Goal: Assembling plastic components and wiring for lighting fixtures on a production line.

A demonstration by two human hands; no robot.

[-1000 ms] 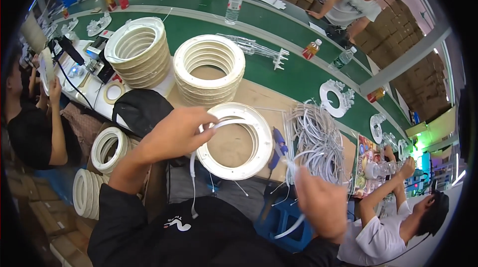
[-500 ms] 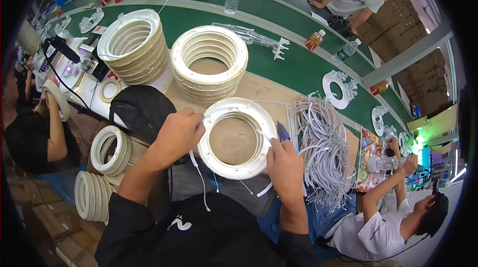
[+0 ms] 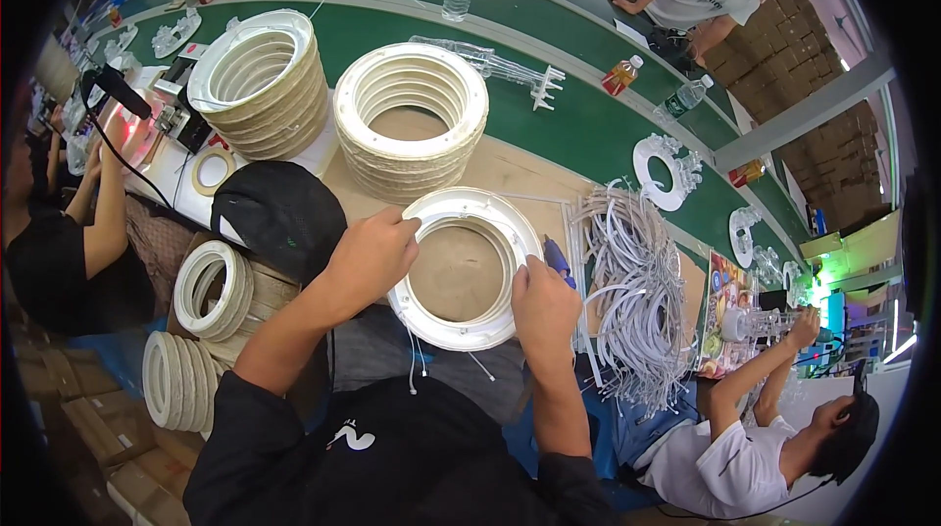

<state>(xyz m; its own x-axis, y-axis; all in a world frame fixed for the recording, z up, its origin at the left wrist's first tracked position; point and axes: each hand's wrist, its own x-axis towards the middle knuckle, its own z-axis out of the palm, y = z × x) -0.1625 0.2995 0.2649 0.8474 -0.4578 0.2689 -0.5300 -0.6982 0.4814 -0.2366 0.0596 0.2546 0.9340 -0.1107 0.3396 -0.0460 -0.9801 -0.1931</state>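
Note:
A round white ring frame (image 3: 454,335) with a stepped inner wall stands before me at the near edge of the work surface. My left hand (image 3: 372,256) has its fingers closed at the ring's upper left rim. On the right side, my right hand (image 3: 546,308) is closed at the rim with its thumb along the edge. Any small part under the fingertips is hidden. Thin white cables (image 3: 412,369) with small connectors hang below the ring. Just beyond my right hand lies a blue-handled tool (image 3: 558,259), partly covered.
Two tall stacks of white rings, left (image 3: 263,100) and middle (image 3: 410,158), stand behind. A black cap (image 3: 279,222) lies left, above smaller stacked rings (image 3: 211,300). A heap of white cables (image 3: 637,300) lies right. A green conveyor (image 3: 578,139) carries clear plastic parts. Co-workers sit on both sides.
My right hand has moved up and inward onto the rim, and my left slightly right. The white strip across the ring's top no longer shows there; the cable beside my left hand now hangs nearer the ring.

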